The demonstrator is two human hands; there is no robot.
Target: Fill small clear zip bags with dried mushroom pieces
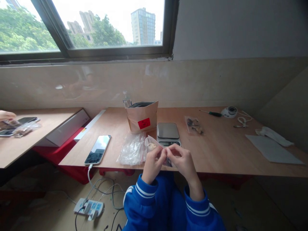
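At the near edge of the worktop (216, 150), seen from the head camera, the left hand (153, 163) and the right hand (183, 160) meet fingertip to fingertip over a small clear bag (154, 145). Both hands pinch the bag, the left near its middle, the right at its lower end; each grip is closed on the plastic. Something pale sits inside the bag, though the view is too small to say what it is. The bag tilts up toward eleven o'clock from the hands, above the worktop edge and just in front of the scale (168, 133).

A heap of clear bags (132, 149) lies at ten o'clock from the hands, touching the held bag or very close to it. Behind the heap stands a brown paper pouch (142, 118) with a red label, and a water bottle (126, 99) stands behind that. A phone (98, 149) lies at nine o'clock, its cable running down to a power strip (89, 208) on the floor. At one o'clock lies another filled bag (193, 125); farther right are a screwdriver (212, 113) and a white sheet (273, 149). On a separate worktop at far left, another person's hand (6, 115) rests by more bags.
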